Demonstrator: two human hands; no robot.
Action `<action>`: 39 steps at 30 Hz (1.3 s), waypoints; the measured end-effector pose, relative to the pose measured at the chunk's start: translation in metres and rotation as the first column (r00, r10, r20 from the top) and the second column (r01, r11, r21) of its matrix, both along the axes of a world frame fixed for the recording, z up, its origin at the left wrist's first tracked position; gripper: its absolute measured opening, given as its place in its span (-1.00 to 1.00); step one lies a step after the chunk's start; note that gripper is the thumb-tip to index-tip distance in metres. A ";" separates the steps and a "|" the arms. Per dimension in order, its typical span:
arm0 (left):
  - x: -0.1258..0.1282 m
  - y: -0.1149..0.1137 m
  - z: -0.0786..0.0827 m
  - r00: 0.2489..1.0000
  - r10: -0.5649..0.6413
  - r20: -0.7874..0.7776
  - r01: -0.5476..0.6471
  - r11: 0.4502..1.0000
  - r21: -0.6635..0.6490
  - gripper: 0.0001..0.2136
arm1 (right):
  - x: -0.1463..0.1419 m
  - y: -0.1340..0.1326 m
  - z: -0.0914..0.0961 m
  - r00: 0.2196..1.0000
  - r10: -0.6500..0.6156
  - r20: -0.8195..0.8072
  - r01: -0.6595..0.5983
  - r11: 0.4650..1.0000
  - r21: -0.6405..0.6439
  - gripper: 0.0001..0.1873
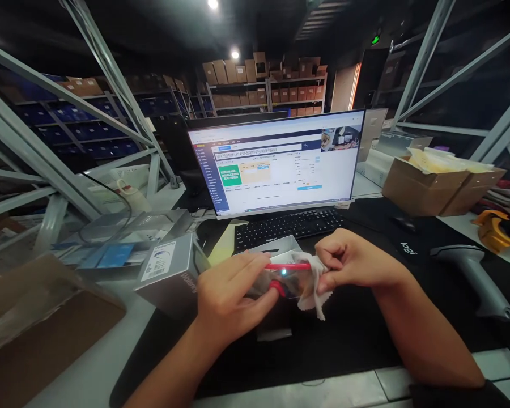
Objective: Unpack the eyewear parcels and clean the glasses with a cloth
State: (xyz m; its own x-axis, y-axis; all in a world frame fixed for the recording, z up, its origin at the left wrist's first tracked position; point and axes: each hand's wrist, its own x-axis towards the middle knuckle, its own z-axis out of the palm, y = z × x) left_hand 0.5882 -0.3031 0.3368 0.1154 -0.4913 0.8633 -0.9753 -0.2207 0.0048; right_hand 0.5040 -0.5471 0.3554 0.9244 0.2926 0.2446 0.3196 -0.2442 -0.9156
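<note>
My left hand (232, 297) pinches the left side of a pair of glasses with a red frame (287, 266) and clear lenses, held above the black desk mat (344, 334). My right hand (352, 260) is closed on a small white cloth (314, 297) pressed against the right lens. Both hands hover just in front of a black keyboard (289, 224). A small light glints on the frame between my hands.
A monitor (276, 161) showing a software page stands behind the keyboard. A grey box (168, 272) lies at left, a brown cardboard flap (38, 323) nearer. At right are a barcode scanner (476, 277), an open carton (437, 181) and a yellow tape dispenser (493, 229). Shelving surrounds the desk.
</note>
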 end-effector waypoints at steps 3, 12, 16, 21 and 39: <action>0.002 -0.002 -0.001 1.000 0.010 -0.028 -0.010 1.000 -0.019 -0.74 | 0.006 -0.005 -0.003 1.000 -0.008 0.007 0.008 1.000 0.011 -0.39; 0.014 0.011 0.001 0.942 0.055 -0.330 -0.114 0.980 -0.162 -0.81 | 0.005 -0.038 -0.005 0.948 -0.311 0.063 0.300 0.943 0.145 -0.36; 0.015 0.009 -0.002 0.895 0.090 -0.436 -0.174 0.972 -0.157 -0.88 | 0.021 -0.036 -0.011 0.795 -0.602 0.069 0.500 0.716 0.487 -0.34; 0.014 0.003 -0.005 0.855 0.275 -0.440 -0.369 0.918 -0.143 -0.79 | 0.028 -0.005 -0.014 0.656 -0.745 0.126 0.512 0.561 0.651 -0.39; -0.011 -0.022 -0.036 0.974 0.097 -0.202 -0.141 0.967 -0.213 -0.75 | 0.014 0.095 -0.031 0.832 -0.548 -0.087 0.445 0.567 0.693 -0.31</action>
State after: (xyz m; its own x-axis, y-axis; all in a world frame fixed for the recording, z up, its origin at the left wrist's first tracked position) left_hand 0.5771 -0.3247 0.3010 0.3326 -0.2605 0.9064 -0.9185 -0.3073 0.2487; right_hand 0.5178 -0.4517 0.3248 0.8188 -0.4908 0.2978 0.4597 0.2500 -0.8521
